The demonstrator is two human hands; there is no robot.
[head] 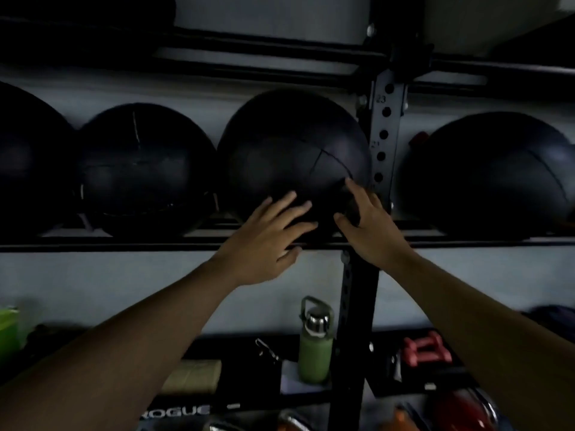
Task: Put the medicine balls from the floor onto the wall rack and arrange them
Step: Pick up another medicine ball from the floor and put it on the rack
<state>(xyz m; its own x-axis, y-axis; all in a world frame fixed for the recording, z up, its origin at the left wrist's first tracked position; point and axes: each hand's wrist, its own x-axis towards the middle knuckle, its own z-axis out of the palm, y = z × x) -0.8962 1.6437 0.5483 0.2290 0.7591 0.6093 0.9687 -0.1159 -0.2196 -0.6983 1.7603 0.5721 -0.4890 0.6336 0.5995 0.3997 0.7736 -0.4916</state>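
A black medicine ball (289,144) rests on the wall rack's shelf rail (124,245), just left of the perforated upright post (385,126). My left hand (267,241) lies flat with fingers spread against the ball's lower front. My right hand (370,225) presses its lower right side, fingers apart, next to the post. Neither hand wraps around the ball. Two more black balls sit to the left, one (143,163) beside it and one (28,157) at the frame edge. Another black ball (488,172) sits right of the post.
Below the shelf, a green water bottle (315,340) stands beside the post's lower part (351,321). Pink dumbbells (426,346) lie to the right, a tan block (193,374) to the left, a green container (7,328) at far left. An upper rack rail (249,48) runs above.
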